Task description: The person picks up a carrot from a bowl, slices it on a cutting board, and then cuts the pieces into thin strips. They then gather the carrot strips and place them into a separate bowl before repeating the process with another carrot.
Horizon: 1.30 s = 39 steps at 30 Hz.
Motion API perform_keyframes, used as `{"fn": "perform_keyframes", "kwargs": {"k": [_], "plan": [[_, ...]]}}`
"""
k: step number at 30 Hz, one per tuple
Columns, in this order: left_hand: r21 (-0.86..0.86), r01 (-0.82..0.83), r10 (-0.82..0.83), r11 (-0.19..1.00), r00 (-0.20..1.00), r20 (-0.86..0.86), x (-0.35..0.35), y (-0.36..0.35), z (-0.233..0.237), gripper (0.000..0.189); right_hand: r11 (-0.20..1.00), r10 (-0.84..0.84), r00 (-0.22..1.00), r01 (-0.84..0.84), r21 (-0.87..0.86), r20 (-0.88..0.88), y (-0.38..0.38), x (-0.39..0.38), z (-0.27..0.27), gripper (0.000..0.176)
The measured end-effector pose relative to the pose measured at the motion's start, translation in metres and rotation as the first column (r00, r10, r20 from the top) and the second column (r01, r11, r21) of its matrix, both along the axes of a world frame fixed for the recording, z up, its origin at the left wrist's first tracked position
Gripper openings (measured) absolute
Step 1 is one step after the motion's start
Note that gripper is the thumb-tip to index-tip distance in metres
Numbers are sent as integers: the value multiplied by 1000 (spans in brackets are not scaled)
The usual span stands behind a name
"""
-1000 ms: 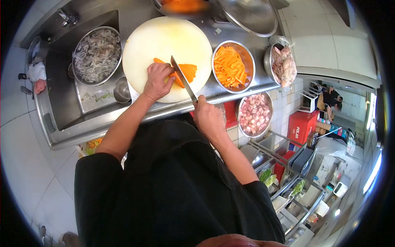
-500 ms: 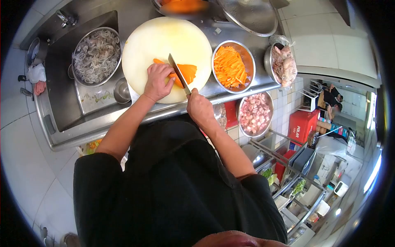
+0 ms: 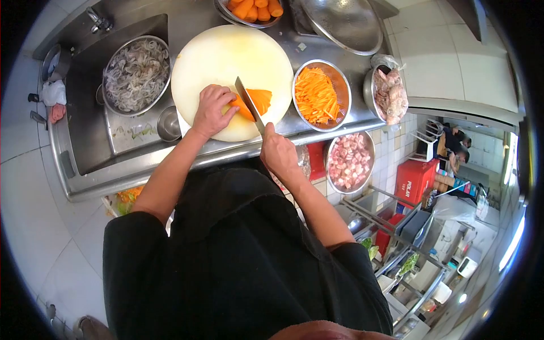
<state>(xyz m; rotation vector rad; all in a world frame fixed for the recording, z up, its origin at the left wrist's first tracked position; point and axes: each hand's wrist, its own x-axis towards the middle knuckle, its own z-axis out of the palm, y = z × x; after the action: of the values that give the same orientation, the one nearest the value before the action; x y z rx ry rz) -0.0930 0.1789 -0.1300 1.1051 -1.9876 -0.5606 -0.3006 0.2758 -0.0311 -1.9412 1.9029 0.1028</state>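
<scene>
On the round white cutting board (image 3: 226,51), my left hand (image 3: 213,112) presses on a carrot piece (image 3: 242,107) with its fingers bent. My right hand (image 3: 279,151) is wrapped round the handle of a kitchen knife (image 3: 249,105). The blade stands on edge beside the carrot piece, just right of my left fingertips. Thin carrot slices (image 3: 261,101) lie overlapped on the blade's other side. Right of the board, a perforated metal bowl (image 3: 347,105) holds carrot strips (image 3: 317,96).
Peeled carrots (image 3: 255,8) fill a bowl behind the board. Left, a bowl of squid-like strips (image 3: 136,76) stands in the sink (image 3: 90,150). A bowl of raw meat (image 3: 390,93) sits at the right counter end; diced meat (image 3: 350,161) stands lower. Co-workers (image 3: 453,147) are far right.
The view has shifted slightly, showing more of the whole carrots at the back. The carrot end that stuck out above my left fingers is now hidden. Both hands keep their grip.
</scene>
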Motion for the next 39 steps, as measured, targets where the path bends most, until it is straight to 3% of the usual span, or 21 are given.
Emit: {"fn": "perform_keyframes", "kwargs": {"k": [13, 22, 32, 39], "plan": [[44, 1, -6, 999, 995, 97, 0, 0, 9, 24, 998, 57, 993, -57, 2, -101, 10, 8, 74, 8], [42, 1, -5, 999, 996, 92, 0, 1, 10, 25, 997, 71, 986, -67, 32, -149, 23, 6, 61, 13], [51, -6, 1, 999, 995, 100, -1, -2, 9, 25, 990, -2, 1000, 7, 143, -30, -7, 10, 0, 19], [46, -10, 6, 999, 995, 97, -1, 1, 7, 25, 995, 11, 1000, -8, 101, -29, 1, 6, 57, 19]]}}
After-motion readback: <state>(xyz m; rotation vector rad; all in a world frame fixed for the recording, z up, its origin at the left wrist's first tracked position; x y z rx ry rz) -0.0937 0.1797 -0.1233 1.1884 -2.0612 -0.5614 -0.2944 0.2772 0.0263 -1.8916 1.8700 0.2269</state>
